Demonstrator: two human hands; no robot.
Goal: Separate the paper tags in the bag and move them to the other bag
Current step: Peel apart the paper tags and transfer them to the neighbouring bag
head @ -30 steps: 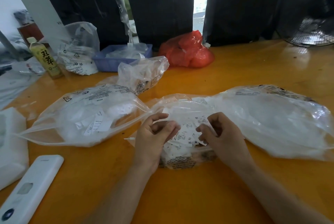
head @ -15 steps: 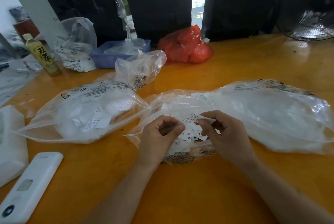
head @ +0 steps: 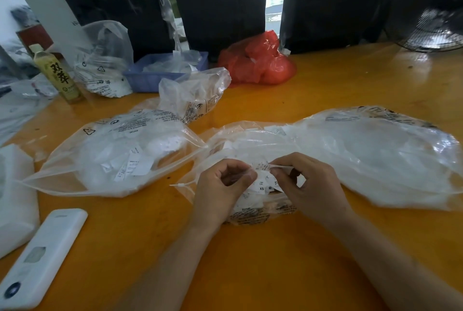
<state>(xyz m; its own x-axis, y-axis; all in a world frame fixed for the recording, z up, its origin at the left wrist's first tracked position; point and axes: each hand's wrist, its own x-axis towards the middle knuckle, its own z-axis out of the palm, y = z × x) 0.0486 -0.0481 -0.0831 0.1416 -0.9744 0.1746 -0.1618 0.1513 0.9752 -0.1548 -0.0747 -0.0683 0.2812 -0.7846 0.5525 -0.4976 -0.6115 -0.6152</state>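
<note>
Lower centre of frame: left hand [head: 223,185] and right hand [head: 310,185] meet over the mouth of the small clear bag [head: 253,213] on the orange bench [head: 250,260]. Both sets of fingers curled; right thumb and forefinger pinch one end of a tag strip [head: 263,167], left fingertips close on its other end, contact partly hidden by the left knuckles. The strip runs roughly left-right across the frame, near level, printed face up.

Handling, judged: tags are thin paper, near weightless, floppy, easy to tear or crease, likely to cling together. Best taken at the very ends or edges with a fingertip pinch and peeled apart, not pulled hard.

Just under the hands, loose paper tags [head: 265,186] marked XS, M, XL lie heaped in that bag, pointing every way.

Centre left: bigger clear bag [head: 112,155] with tags inside, mouth toward the left edge of the frame; likely the receiving bag, cannot be sure. Centre right: another large clear bag [head: 375,157], contents unclear.

Lower left: white device [head: 40,258].

Upper part: blue tray [head: 160,77], red bag [head: 258,65], bottle [head: 59,75], fan [head: 431,22] upper right.
</note>
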